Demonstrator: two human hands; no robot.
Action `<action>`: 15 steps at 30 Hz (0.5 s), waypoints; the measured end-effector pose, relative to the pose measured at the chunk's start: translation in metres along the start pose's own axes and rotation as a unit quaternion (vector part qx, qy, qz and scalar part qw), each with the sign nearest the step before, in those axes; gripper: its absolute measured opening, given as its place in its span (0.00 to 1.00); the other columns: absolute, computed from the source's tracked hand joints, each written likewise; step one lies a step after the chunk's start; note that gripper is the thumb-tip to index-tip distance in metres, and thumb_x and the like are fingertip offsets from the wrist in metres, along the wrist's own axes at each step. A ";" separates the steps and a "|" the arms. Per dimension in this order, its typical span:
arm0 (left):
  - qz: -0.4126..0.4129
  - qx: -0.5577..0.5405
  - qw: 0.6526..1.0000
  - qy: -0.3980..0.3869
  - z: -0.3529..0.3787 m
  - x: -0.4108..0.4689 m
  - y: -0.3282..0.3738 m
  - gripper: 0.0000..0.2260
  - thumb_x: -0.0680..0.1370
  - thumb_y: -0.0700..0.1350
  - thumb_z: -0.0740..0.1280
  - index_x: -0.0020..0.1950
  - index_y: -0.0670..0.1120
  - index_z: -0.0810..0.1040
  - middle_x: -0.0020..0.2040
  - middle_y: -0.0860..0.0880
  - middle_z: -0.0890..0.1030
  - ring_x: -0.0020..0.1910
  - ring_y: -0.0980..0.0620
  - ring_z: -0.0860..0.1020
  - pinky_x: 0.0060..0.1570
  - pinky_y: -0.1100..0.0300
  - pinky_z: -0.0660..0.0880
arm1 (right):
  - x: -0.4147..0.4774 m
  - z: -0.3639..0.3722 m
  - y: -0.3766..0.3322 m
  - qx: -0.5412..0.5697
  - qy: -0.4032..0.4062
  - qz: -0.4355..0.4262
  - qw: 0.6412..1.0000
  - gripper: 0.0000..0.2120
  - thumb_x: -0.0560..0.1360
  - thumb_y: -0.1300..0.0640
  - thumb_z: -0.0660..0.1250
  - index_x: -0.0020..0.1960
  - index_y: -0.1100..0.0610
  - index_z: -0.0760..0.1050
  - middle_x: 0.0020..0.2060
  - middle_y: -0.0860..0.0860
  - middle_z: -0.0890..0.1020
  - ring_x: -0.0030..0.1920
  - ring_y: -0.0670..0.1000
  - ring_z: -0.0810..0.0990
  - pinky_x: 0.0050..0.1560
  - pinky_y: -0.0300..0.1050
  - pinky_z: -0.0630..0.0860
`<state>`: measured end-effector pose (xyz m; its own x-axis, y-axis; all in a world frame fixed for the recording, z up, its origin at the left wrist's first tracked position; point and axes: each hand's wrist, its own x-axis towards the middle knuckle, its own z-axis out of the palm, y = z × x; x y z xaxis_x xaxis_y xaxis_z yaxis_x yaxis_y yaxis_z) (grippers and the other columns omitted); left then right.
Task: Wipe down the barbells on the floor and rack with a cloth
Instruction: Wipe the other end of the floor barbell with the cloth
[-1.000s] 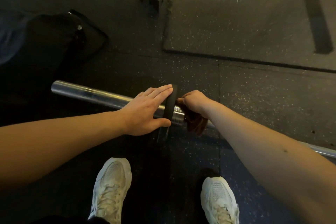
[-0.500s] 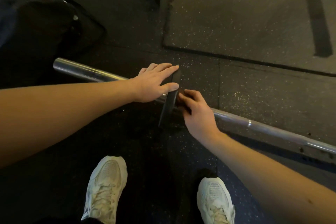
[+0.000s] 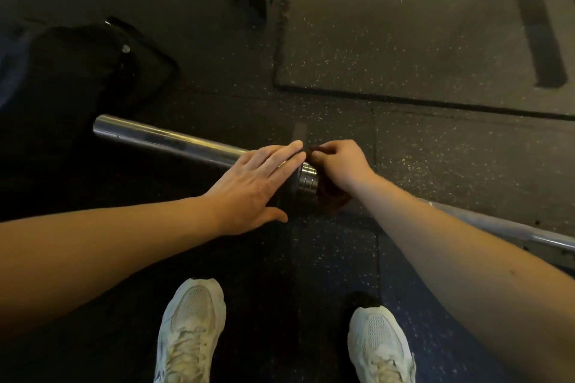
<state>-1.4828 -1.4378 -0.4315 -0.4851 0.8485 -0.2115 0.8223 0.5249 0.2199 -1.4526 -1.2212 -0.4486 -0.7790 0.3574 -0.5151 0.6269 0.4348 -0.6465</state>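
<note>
Barbell [image 3: 174,140] lies on the rubber floor [image 3: 435,40], chrome sleeve running out behind the left wrist, thinner shaft [image 3: 497,224] passing under the right forearm. Left hand [image 3: 255,186] is laid flat: fingers [image 3: 280,155] straight and together, holding nothing, draped over the inner end of the sleeve, tips reaching across a thin black plate [image 3: 291,194]. Just past those tips sits the ribbed steel collar [image 3: 308,179]. Right hand [image 3: 342,165] is curled, its fingers [image 3: 323,155] pinching a dark brown cloth [image 3: 331,199]; the cloth bunches below the knuckles and hangs against the bar right beside the collar. The two sets of fingertips nearly meet. Judgement: the bar is heavy, rigid steel, and the polished sleeve is slick and likely to roll or spin under the cloth, so the flat left palm looks like a brace against that. The cloth is limp and light; it should be wrapped round the bar, with the grip closed over it, so it can work into the collar's grooves. No call to lift the bar; best held down at the sleeve, close to the plate.
</note>
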 end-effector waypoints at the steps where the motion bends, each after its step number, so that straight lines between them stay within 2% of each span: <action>1: 0.005 0.005 1.000 0.000 -0.001 0.002 0.000 0.50 0.76 0.66 0.69 0.83 0.54 0.37 0.82 0.55 0.37 0.81 0.50 0.44 0.76 0.52 0.43 | 0.005 -0.003 -0.003 0.004 -0.017 0.023 1.000 0.13 0.82 0.50 0.66 0.65 0.50 0.80 0.51 0.47 0.83 0.52 0.48 0.80 0.53 0.45 0.74; 3: 0.008 0.003 1.000 0.004 -0.004 0.007 -0.001 0.49 0.76 0.65 0.69 0.83 0.53 0.38 0.83 0.54 0.38 0.81 0.50 0.46 0.75 0.53 0.42 | 0.009 -0.004 -0.002 -0.022 -0.019 0.017 0.999 0.13 0.83 0.50 0.66 0.65 0.50 0.80 0.51 0.47 0.83 0.51 0.47 0.80 0.53 0.45 0.74; 7: 0.008 -0.002 1.000 0.001 -0.011 0.014 -0.005 0.50 0.75 0.66 0.70 0.83 0.54 0.39 0.83 0.55 0.39 0.82 0.50 0.50 0.77 0.52 0.46 | -0.011 0.007 0.014 -0.048 0.046 -0.103 0.992 0.14 0.83 0.51 0.65 0.67 0.49 0.79 0.60 0.46 0.80 0.59 0.46 0.77 0.61 0.43 0.73; 11: -0.008 -0.024 0.999 -0.022 -0.018 0.025 -0.008 0.50 0.75 0.64 0.71 0.83 0.55 0.38 0.82 0.58 0.37 0.82 0.50 0.52 0.77 0.53 0.46 | -0.034 0.018 0.036 -0.100 0.098 -0.230 0.963 0.18 0.80 0.57 0.70 0.70 0.54 0.78 0.65 0.46 0.74 0.64 0.45 0.75 0.66 0.38 0.72; 15: -0.010 -0.037 0.998 -0.040 -0.026 0.038 -0.015 0.50 0.75 0.64 0.72 0.83 0.57 0.38 0.82 0.60 0.38 0.82 0.50 0.51 0.76 0.54 0.46 | -0.048 0.031 0.052 -0.123 0.122 -0.283 0.943 0.16 0.78 0.58 0.72 0.66 0.55 0.80 0.68 0.47 0.72 0.66 0.49 0.76 0.69 0.41 0.73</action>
<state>-1.5211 -1.4111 -0.4182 -0.4741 0.8311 -0.2908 0.7864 0.5482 0.2848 -1.3828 -1.2414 -0.4745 -0.9837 0.1758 0.0374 0.1163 0.7813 -0.6133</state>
